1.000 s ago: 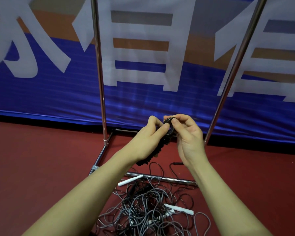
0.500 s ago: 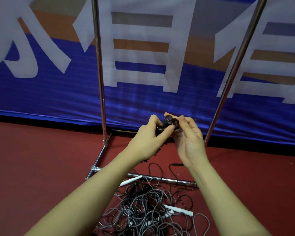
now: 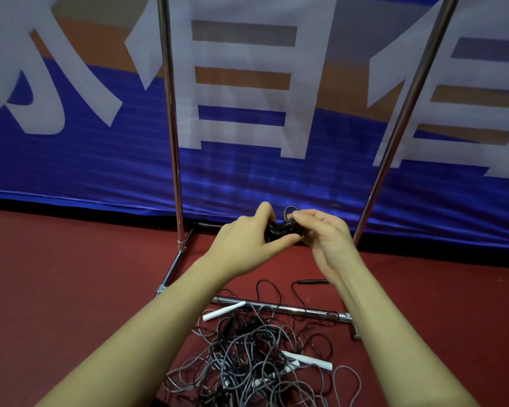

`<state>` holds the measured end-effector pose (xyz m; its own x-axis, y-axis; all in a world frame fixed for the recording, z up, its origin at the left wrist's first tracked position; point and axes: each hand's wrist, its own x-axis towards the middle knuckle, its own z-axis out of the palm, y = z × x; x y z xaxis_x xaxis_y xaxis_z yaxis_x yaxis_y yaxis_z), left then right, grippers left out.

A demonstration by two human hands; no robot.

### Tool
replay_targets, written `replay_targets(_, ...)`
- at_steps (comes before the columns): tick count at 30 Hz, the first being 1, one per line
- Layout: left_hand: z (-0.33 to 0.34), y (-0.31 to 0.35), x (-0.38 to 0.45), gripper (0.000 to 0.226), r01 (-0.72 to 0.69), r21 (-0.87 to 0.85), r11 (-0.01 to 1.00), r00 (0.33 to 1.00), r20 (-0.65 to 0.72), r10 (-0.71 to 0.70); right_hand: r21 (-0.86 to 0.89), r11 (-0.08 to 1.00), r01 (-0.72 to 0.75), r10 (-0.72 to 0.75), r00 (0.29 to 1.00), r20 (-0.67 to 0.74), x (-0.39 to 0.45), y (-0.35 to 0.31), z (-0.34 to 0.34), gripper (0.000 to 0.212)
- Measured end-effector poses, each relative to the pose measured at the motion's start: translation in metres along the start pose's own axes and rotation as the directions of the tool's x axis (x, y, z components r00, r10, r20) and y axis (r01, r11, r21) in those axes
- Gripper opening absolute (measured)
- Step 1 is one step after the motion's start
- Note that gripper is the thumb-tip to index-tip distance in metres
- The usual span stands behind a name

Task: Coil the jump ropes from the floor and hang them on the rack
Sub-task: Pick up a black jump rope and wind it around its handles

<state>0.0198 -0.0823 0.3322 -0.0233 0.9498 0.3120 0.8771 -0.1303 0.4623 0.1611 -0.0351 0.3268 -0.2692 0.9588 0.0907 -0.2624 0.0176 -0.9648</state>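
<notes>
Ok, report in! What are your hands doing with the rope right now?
Left hand and right hand both grip the black coiled rope. Not hung on the rack yet. Tangled ropes on the floor, nothing blocking.

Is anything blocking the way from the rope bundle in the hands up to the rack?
Nothing visible does. Both the left hand and right hand grip the black coiled rope between the rack's uprights, with open space above. The top bar is out of view.
</notes>
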Motion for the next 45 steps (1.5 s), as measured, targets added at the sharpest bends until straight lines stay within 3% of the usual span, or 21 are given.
replay_targets(3,0.005,-0.003,0.001,0.052,0.000,0.060,0.998,1.000,0.021,-0.001,-0.018,1.000,0.001,-0.002,0.998,-0.058,0.002,0.000,0.000,0.017)
replay_targets(7,0.008,-0.009,0.004,0.056,0.013,0.093,0.996,1.000,0.000,-0.013,-0.207,0.967,0.150,-0.176,0.978,-0.112,0.001,0.000,-0.003,0.020)
replay_targets(11,0.010,-0.014,0.005,0.054,0.017,0.075,0.997,1.000,-0.010,-0.017,-0.485,0.837,0.254,-0.333,0.939,-0.082,-0.002,0.008,0.000,0.021)
replay_targets(15,0.012,-0.012,0.003,0.047,-0.012,0.109,0.994,0.998,-0.060,0.018,-0.611,0.724,0.319,-0.467,0.879,-0.094,-0.004,0.008,0.002,0.022)
replay_targets(18,0.010,-0.011,0.004,0.048,0.005,0.137,0.991,0.993,-0.120,0.012,-0.596,0.727,0.339,-0.499,0.858,-0.121,-0.006,0.007,0.003,0.022)
replay_targets(22,0.008,-0.013,0.002,0.048,0.082,0.041,0.996,0.996,-0.031,-0.080,-0.576,0.743,0.342,-0.494,0.860,-0.127,-0.009,0.008,0.004,0.019)
replay_targets(31,0.010,-0.010,-0.004,0.051,0.106,-0.027,0.994,0.988,-0.106,-0.109,-0.256,0.944,0.208,-0.283,0.908,-0.308,-0.008,0.004,0.010,0.014)
replay_targets(45,-0.018,0.003,-0.018,0.043,0.096,-0.078,0.992,0.967,-0.227,-0.111,-0.276,0.918,0.284,-0.363,0.881,-0.303,-0.021,-0.033,0.035,0.015)
